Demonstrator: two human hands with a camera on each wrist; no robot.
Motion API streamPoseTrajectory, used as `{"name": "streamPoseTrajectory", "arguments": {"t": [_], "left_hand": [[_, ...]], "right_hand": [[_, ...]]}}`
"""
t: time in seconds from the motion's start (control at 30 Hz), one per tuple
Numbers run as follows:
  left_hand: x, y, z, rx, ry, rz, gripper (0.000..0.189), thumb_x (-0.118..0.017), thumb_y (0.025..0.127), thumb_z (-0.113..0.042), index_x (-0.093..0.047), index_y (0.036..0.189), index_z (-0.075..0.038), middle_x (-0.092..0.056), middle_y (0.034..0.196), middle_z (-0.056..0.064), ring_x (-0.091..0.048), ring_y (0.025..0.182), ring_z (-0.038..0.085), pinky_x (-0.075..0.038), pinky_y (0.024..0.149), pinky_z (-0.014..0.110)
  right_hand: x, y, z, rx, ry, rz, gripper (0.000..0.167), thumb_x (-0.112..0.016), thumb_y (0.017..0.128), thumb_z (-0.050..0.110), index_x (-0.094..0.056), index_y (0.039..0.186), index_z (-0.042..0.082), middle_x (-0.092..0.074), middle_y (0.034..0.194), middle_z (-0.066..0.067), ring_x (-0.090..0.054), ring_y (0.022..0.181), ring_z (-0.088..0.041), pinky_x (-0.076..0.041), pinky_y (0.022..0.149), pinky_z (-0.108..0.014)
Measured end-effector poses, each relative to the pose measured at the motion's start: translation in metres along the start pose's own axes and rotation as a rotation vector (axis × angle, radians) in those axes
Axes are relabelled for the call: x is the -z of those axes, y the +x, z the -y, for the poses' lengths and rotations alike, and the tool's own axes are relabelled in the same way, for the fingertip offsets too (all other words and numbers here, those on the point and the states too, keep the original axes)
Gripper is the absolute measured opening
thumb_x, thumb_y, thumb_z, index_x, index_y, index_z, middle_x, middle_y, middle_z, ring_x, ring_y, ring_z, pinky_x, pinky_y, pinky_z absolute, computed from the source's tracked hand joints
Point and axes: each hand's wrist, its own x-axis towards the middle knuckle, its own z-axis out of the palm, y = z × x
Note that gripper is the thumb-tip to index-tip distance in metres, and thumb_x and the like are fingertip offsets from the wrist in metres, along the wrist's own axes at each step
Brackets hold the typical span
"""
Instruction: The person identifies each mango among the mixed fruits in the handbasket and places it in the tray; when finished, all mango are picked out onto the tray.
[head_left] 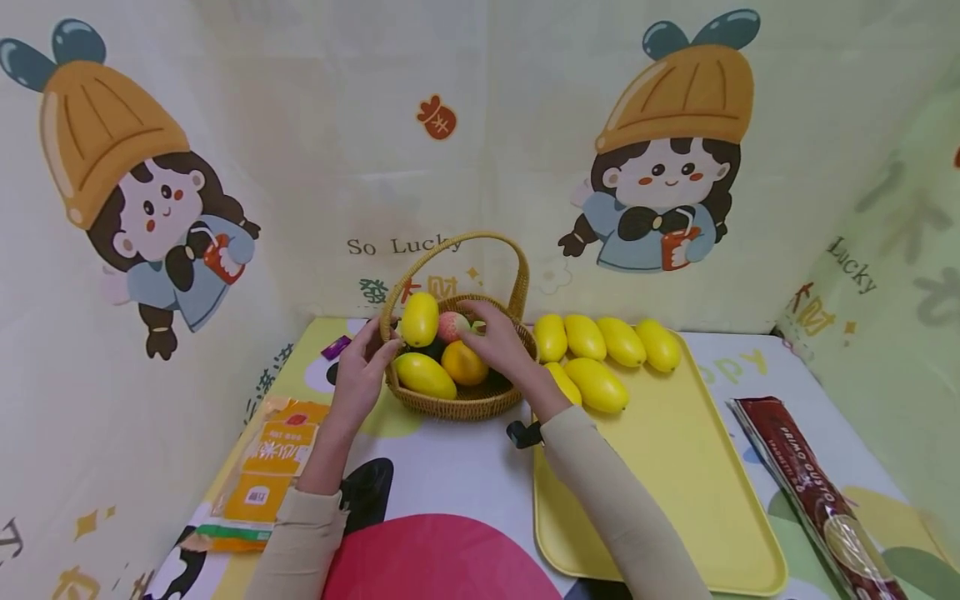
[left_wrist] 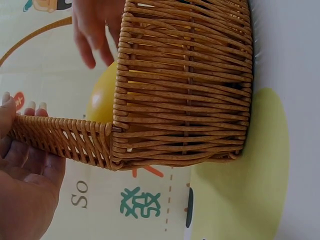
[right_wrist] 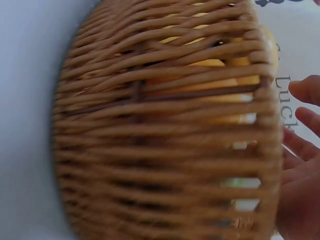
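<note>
A woven wicker basket (head_left: 461,409) with a tall arched handle stands toward the back of the table. My left hand (head_left: 358,371) grips the lower left part of that handle (left_wrist: 65,139), thumb on one side and fingers on the other. Inside the basket lie two yellow mango-like fruits (head_left: 424,377), an orange (head_left: 464,363), a pinkish peach (head_left: 452,326) and something dark, partly hidden. Over the basket's right side, my right hand (head_left: 501,340) has its fingers spread close to the peach. The right wrist view shows nothing held by its fingers (right_wrist: 305,145).
Right of the basket is a yellow tray (head_left: 660,483) with several yellow mango-like fruits (head_left: 600,385) at its far end. A dark red spaghetti packet (head_left: 813,492) lies beyond it. On the left are an orange food packet (head_left: 273,467) and a small purple wrapper (head_left: 335,347).
</note>
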Motion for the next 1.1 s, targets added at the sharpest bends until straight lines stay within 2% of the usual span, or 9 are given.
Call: {"name": "streamPoseTrajectory", "arguments": {"t": [0.23,0.37,0.53,0.6,0.77,0.93,1.1], "left_hand": [[-0.001,0.001,0.000,0.020,-0.002,0.004,0.042,-0.056,0.102,-0.021,-0.050,0.142,-0.011,-0.057,0.115,0.011,-0.057,0.112,0.023,-0.051,0.093,0.012],[0.000,0.000,0.002,0.015,-0.011,0.000,0.042,-0.056,0.102,-0.021,-0.050,0.142,-0.011,-0.057,0.115,0.011,-0.057,0.113,0.027,-0.050,0.092,0.011],[0.001,-0.001,0.000,0.003,-0.026,0.009,0.042,-0.055,0.102,-0.021,-0.049,0.143,-0.010,-0.056,0.116,0.012,-0.056,0.116,0.033,-0.050,0.093,0.011],[0.000,-0.001,-0.001,-0.002,-0.021,0.013,0.042,-0.055,0.102,-0.021,-0.049,0.143,-0.010,-0.056,0.116,0.012,-0.056,0.115,0.031,-0.050,0.093,0.011],[-0.001,0.000,-0.003,-0.011,-0.024,0.010,0.042,-0.055,0.102,-0.020,-0.049,0.142,-0.009,-0.057,0.114,0.010,-0.057,0.110,0.020,-0.051,0.093,0.013],[0.000,0.001,-0.003,-0.018,-0.030,0.012,0.043,-0.055,0.102,-0.020,-0.049,0.142,-0.007,-0.057,0.113,0.010,-0.057,0.109,0.018,-0.050,0.093,0.011],[0.002,-0.001,-0.002,-0.020,-0.018,0.010,0.043,-0.055,0.102,-0.020,-0.048,0.143,-0.005,-0.057,0.114,0.011,-0.057,0.109,0.019,-0.049,0.092,0.010]], "right_hand": [[-0.005,0.016,0.012,0.004,-0.056,0.032,0.053,-0.064,0.095,0.025,-0.048,0.146,0.020,-0.048,0.150,-0.006,-0.045,0.140,-0.025,-0.037,0.116,-0.047],[-0.014,0.024,0.020,0.008,-0.058,0.084,0.059,-0.064,0.094,0.025,-0.044,0.150,0.025,-0.039,0.157,-0.002,-0.040,0.143,-0.024,-0.038,0.116,-0.046],[-0.025,0.032,0.028,-0.008,-0.032,0.133,0.059,-0.065,0.096,0.030,-0.042,0.151,0.028,-0.032,0.161,-0.005,-0.050,0.136,-0.031,-0.046,0.109,-0.046],[-0.028,0.035,0.031,-0.014,-0.053,0.146,0.060,-0.064,0.096,0.034,-0.042,0.151,0.029,-0.031,0.161,-0.006,-0.047,0.139,-0.032,-0.043,0.112,-0.048],[-0.034,0.039,0.037,-0.030,-0.167,0.174,0.060,-0.063,0.095,0.042,-0.044,0.150,0.027,-0.028,0.163,-0.006,-0.026,0.152,-0.027,-0.030,0.120,-0.052],[-0.041,0.037,0.038,-0.054,-0.211,0.152,0.058,-0.063,0.093,0.045,-0.050,0.145,0.025,-0.026,0.163,-0.006,-0.034,0.148,-0.028,-0.036,0.117,-0.050],[-0.048,0.037,0.036,-0.074,-0.146,0.069,0.052,-0.066,0.092,0.043,-0.053,0.137,0.021,-0.040,0.153,-0.004,-0.049,0.129,-0.024,-0.047,0.105,-0.044]]}}
